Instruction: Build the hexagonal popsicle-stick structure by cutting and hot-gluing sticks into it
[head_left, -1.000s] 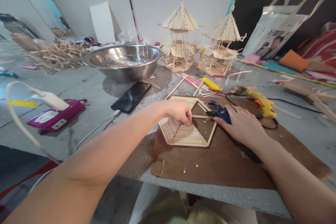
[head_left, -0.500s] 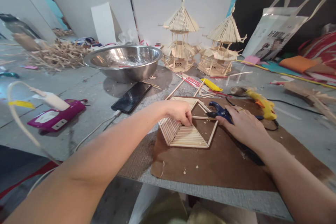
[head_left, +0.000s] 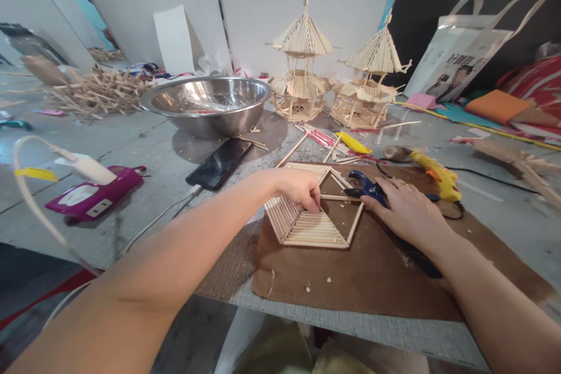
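Observation:
A six-sided wooden stick frame (head_left: pixel 314 229) lies on the brown mat, with rows of thin sticks filling some of its sections and others showing bare mat. My left hand (head_left: pixel 302 188) is closed in a pinch at the middle of the frame, above the inner end of the filled front section. Whatever its fingertips grip is hidden or too small to name. On the right, my right hand (head_left: pixel 405 207) is wrapped round blue-and-black cutters (head_left: pixel 372 188). Their hooked head points left, beside the frame's right corner.
Two stick pagodas (head_left: pixel 302 79) stand behind, beside a steel bowl (head_left: pixel 210 120). A phone (head_left: pixel 220 162) and a purple power strip (head_left: pixel 99 194) lie left. Right of the frame is a yellow glue gun (head_left: pixel 438 175) with its cord. Loose sticks (head_left: pixel 322 137) lie beyond the brown mat (head_left: pixel 302 277).
The view has shifted very slightly. Both hands, the cutters and the stick frame look the same as before.

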Available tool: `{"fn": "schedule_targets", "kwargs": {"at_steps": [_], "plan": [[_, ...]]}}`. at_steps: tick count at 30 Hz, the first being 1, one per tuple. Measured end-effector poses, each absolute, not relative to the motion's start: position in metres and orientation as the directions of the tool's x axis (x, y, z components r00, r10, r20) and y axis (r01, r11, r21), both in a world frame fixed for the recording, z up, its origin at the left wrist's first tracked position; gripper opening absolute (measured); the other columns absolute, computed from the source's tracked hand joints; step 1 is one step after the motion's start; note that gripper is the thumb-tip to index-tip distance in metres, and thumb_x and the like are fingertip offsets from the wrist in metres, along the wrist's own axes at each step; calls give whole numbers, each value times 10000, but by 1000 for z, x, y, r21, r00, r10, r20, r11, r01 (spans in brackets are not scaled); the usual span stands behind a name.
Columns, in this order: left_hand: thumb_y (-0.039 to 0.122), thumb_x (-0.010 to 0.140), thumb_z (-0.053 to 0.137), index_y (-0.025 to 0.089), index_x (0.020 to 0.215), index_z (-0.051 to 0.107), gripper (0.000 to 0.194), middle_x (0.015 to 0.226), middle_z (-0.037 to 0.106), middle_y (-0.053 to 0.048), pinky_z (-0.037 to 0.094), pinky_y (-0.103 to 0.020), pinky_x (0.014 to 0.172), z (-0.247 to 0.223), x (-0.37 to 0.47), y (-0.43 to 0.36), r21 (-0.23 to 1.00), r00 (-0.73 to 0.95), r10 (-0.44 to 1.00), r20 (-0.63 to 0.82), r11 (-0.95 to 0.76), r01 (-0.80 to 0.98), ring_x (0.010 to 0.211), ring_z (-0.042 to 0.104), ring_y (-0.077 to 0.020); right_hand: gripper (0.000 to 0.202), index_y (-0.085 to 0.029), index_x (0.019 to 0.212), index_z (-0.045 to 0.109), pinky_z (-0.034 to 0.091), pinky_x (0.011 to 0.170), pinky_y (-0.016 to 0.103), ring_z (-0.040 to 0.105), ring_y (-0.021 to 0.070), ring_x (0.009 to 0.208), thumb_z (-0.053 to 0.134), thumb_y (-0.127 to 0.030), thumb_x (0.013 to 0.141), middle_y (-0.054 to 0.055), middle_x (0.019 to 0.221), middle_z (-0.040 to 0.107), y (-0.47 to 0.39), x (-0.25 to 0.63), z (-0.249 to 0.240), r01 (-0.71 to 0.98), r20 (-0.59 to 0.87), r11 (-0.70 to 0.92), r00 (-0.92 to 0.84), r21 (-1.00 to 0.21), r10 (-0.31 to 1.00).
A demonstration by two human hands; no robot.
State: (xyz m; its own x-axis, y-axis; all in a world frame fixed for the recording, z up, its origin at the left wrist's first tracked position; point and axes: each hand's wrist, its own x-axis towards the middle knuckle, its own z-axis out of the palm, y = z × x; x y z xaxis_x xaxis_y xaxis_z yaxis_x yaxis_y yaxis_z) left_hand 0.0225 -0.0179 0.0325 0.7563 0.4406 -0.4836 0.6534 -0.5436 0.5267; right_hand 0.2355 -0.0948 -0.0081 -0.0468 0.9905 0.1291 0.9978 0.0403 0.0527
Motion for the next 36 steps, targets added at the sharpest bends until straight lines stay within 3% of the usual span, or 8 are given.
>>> {"fn": "schedule_targets", "kwargs": {"at_steps": [19, 24, 29, 33, 36], "plan": [[325, 633, 567, 150, 753, 652, 228, 462, 503, 34, 297, -208, 514, 35, 24, -21, 453, 720, 482, -499, -564, 691, 463, 403, -69, 562, -168, 1114, 447, 373, 738, 377, 496, 264, 928, 252, -558, 760, 129, 1054, 536, -95, 235, -9, 998, 132, 45, -52, 53, 990], [343, 628, 562, 144, 760, 649, 254, 487, 520, 22, 295, -203, 496, 34, 24, -21, 449, 729, 480, -488, -578, 681, 471, 420, -75, 503, -184, 1099, 485, 381, 742, 362, 500, 250, 922, 280, -510, 775, 93, 1081, 539, -98, 232, 0, 999, 229, 15, -5, -43, 973], [356, 618, 552, 148, 777, 646, 279, 558, 561, 7, 314, -187, 491, 35, 23, -19, 420, 726, 496, -477, -597, 684, 501, 455, -82, 428, -213, 1008, 561, 383, 725, 375, 489, 268, 917, 307, -464, 772, 81, 966, 591, -90, 262, 16, 958, 383, -217, 274, -185, 882], [352, 618, 545, 142, 789, 645, 288, 583, 580, -1, 316, -179, 474, 38, 23, -20, 408, 715, 499, -489, -594, 693, 498, 455, -80, 451, -177, 1009, 562, 377, 733, 397, 438, 291, 986, 310, -461, 764, 135, 1007, 555, -78, 303, 13, 842, 344, -473, 539, -260, 769], [359, 617, 549, 147, 793, 648, 293, 630, 606, -8, 325, -174, 485, 38, 23, -20, 398, 720, 495, -486, -609, 687, 519, 465, -80, 514, -136, 1003, 564, 383, 698, 415, 470, 312, 941, 328, -506, 736, 168, 964, 556, -70, 321, 0, 800, 256, -529, 594, -281, 762]]}}
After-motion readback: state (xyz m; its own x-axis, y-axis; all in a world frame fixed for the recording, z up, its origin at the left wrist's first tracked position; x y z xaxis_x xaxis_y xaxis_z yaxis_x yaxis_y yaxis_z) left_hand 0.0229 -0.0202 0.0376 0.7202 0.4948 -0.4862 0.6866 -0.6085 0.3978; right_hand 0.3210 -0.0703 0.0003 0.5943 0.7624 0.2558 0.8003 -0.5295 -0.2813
